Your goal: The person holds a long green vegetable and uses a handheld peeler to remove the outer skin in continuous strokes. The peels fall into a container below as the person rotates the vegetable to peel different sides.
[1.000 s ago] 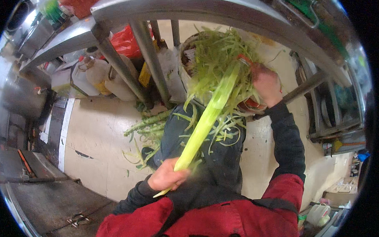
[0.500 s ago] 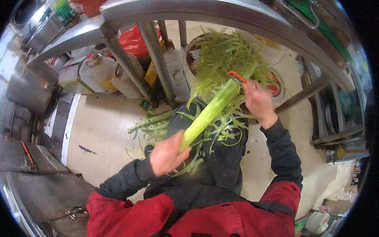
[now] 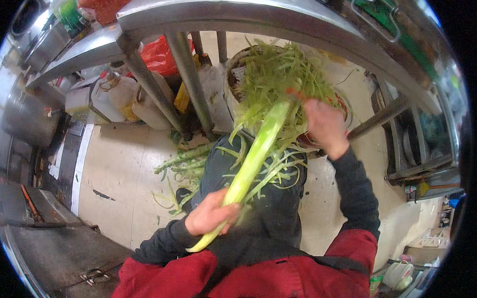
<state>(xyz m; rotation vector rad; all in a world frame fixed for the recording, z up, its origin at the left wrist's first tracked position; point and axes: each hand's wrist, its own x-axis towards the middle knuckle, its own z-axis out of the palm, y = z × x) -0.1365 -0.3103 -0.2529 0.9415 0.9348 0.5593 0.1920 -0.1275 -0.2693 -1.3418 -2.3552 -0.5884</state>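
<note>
My left hand (image 3: pixel 209 213) is closed around the lower end of a long, pale green celtuce stem (image 3: pixel 256 155), which slants up and away over my lap. A strip of peel hangs below that hand. At the stem's far end, my right hand (image 3: pixel 326 126) is closed on an orange-headed peeler (image 3: pixel 294 93), both smeared by motion. Behind them, a heap of green peelings (image 3: pixel 286 69) fills and overhangs a round bucket (image 3: pixel 231 99). More peel strips (image 3: pixel 280 169) lie over my dark trouser leg.
Above the bucket runs a steel table edge (image 3: pixel 253 26), with metal legs (image 3: pixel 186 76) standing left of it. Unpeeled stems (image 3: pixel 188 155) lie on the floor at my left. Plastic jugs (image 3: pixel 117 97) and a red bag (image 3: pixel 160 56) sit under the table. A metal rack (image 3: pixel 417 145) stands at right.
The stem has come back toward me and turned steeper, its lower end now sticking out past my left hand. My right hand with the peeler stays near the far end.
</note>
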